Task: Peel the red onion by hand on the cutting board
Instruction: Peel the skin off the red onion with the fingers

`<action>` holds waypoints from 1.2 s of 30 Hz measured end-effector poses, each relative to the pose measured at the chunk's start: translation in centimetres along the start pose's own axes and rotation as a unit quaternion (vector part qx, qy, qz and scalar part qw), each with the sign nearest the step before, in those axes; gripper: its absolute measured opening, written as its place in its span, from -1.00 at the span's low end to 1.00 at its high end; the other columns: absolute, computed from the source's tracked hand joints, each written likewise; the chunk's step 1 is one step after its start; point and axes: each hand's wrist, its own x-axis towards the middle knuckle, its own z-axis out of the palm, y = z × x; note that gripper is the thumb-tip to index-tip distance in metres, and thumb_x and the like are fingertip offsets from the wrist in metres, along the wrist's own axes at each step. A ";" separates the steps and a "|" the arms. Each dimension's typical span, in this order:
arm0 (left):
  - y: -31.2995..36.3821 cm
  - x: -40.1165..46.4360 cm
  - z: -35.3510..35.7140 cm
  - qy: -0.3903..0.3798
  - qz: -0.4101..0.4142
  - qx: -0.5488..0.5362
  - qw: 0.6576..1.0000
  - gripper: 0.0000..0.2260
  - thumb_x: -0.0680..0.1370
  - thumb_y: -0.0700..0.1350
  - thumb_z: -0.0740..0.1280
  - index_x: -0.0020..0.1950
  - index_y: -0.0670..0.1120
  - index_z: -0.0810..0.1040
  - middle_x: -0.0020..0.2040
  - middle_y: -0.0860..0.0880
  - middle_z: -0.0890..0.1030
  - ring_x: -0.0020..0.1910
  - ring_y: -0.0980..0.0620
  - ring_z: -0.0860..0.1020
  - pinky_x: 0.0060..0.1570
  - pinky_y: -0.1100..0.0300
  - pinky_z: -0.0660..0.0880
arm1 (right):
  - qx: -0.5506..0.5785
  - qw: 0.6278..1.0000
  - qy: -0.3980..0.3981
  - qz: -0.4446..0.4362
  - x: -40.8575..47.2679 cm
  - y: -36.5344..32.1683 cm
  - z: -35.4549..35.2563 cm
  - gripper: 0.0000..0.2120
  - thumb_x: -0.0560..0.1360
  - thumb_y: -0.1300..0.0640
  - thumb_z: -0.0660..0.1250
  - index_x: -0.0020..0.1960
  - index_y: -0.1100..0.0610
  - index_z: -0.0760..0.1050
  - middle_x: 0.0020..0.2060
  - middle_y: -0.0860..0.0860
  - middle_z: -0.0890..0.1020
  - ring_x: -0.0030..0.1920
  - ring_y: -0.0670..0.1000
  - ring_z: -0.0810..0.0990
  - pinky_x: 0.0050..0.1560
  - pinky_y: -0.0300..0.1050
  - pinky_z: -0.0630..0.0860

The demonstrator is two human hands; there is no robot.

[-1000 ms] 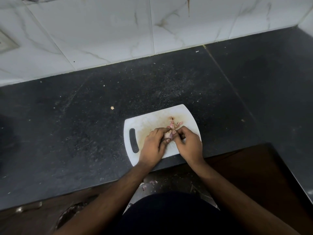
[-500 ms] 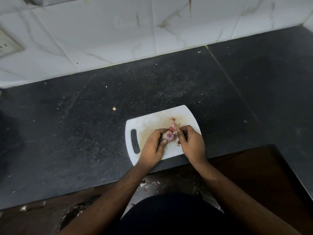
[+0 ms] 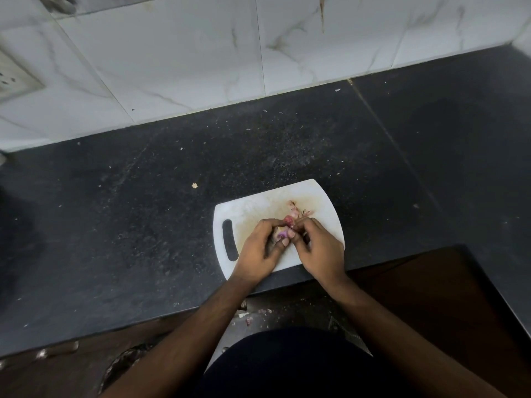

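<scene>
Onion: one small red-purple onion [image 3: 282, 233], held between both hands just above the one white plastic cutting board [image 3: 324, 202].
Left hand [image 3: 260, 248]: fingers curled round the onion, cupping it.
Right hand [image 3: 321, 248]: fingertips pinch at the onion's top.
Peels: a small heap of pink skin scraps [image 3: 296, 212] on the board, too blurred to count.
Board: on the one black speckled stone counter [image 3: 143, 211], near its front edge.

We see our two forearms bare, no sleeves reaching past the elbows. Our left hand [image 3: 260, 248] and right hand [image 3: 321, 248] carry no rings or watch. Below, our dark garment [image 3: 287, 366] looks plain black.
</scene>
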 end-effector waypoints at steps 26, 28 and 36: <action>0.0 -0.1 0.0 0.023 -0.076 -0.045 0.996 -0.70 0.50 -0.16 0.55 0.13 -0.04 0.51 0.15 0.07 0.63 0.13 0.14 0.60 0.15 0.23 0.53 | 0.057 0.997 -0.003 -0.053 -0.5 0.2 -0.4 -0.87 0.60 -0.07 0.40 0.04 -0.02 0.54 0.03 -0.19 0.57 -0.06 -0.16 0.59 -0.20 -0.04 0.59; -0.1 0.0 0.0 0.023 -0.068 -0.038 0.997 -0.71 0.50 -0.16 0.54 0.12 -0.04 0.51 0.15 0.05 0.62 0.12 0.12 0.60 0.13 0.22 0.54 | 0.061 0.997 -0.005 -0.048 -0.4 0.2 -0.4 -0.87 0.60 -0.06 0.39 0.00 -0.01 0.53 -0.03 -0.18 0.58 -0.12 -0.15 0.58 -0.21 0.00 0.58; -0.5 -0.1 -0.1 0.020 -0.048 -0.036 0.998 -0.75 0.54 -0.21 0.51 0.11 -0.05 0.49 0.17 0.02 0.63 0.12 0.09 0.62 0.11 0.24 0.53 | 0.064 0.997 0.001 0.036 0.6 0.7 0.5 -0.89 0.63 0.06 0.32 0.08 0.09 0.53 -0.02 -0.07 0.64 -0.05 0.03 0.63 -0.11 0.05 0.56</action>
